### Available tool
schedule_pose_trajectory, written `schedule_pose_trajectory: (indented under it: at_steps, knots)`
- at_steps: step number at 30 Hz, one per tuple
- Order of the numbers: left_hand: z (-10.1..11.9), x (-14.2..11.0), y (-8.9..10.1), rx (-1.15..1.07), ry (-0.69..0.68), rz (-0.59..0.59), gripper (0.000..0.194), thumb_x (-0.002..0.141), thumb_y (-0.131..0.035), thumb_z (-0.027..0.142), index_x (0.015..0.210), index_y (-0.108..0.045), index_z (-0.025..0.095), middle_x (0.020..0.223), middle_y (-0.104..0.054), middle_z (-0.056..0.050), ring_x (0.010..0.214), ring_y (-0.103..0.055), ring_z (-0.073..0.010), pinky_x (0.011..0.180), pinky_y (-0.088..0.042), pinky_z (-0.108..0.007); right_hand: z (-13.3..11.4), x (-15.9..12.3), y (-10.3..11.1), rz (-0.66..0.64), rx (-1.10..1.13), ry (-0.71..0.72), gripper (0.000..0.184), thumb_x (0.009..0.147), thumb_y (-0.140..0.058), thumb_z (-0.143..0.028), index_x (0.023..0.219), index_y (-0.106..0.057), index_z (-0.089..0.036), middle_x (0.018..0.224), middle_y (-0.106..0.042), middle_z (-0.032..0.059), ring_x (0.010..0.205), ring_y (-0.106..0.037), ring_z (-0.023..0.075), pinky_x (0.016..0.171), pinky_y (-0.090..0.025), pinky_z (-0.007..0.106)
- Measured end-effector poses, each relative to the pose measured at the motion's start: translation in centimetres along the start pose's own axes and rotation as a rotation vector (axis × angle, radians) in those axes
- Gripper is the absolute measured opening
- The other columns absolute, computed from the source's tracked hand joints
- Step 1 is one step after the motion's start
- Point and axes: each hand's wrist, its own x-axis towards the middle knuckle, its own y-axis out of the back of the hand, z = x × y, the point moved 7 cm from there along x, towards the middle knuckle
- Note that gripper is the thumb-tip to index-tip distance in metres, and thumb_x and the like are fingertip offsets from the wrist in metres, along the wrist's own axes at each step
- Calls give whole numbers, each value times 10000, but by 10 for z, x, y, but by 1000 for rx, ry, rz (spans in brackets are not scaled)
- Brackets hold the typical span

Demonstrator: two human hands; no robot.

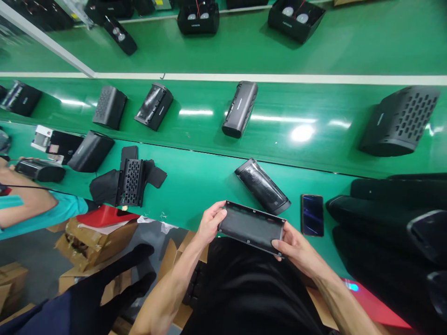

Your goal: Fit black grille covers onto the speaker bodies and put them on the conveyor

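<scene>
I hold a flat black speaker panel [250, 227] over my lap at the near edge of the green table [195, 186]. My left hand [210, 223] grips its left end, fingers curled over the rim. My right hand [295, 249] grips its right end from below. Just beyond the panel a black speaker body [261, 185] lies on the table, tilted. A black phone [312, 214] lies flat to the right of it.
Several black speakers [240, 108] ride the green conveyor belt [314, 135] beyond. A grille part on black foam pieces [131, 182] lies at the left. Stacked black parts [391, 218] fill the right. Another person's arm [31, 207] and cardboard boxes [91, 242] are at the left.
</scene>
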Motion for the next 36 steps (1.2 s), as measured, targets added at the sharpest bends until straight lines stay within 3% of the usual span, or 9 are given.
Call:
schedule_pose_trajectory:
  at_steps: [4, 24, 36]
  knots:
    - [1, 4, -2, -43, -22, 40, 616, 726, -885, 552, 1162, -760, 135, 903, -775, -68, 712, -645, -149, 680, -484, -241, -7, 0, -5, -3, 1, 16, 482, 784, -886, -432, 1145, -619, -256, 835, -616, -15, 662, -554, 156, 519, -500, 259]
    - [1, 15, -3, 26, -76, -18, 580, 796, -835, 558, 1201, -758, 150, 980, -795, -88, 762, -682, -174, 723, -520, -266, -12, -1, -5, 18, -22, 21, 461, 800, -872, -462, 1151, -651, -260, 836, -596, -15, 650, -540, 145, 531, -505, 260]
    - [7, 19, -4, -1, -66, 11, 593, 733, -882, 554, 1147, -780, 141, 958, -794, -85, 751, -668, -172, 731, -513, -271, 4, 7, 8, 65, 68, -18, 439, 827, -851, -558, 1068, -678, -235, 796, -632, -21, 555, -563, 118, 495, -528, 271]
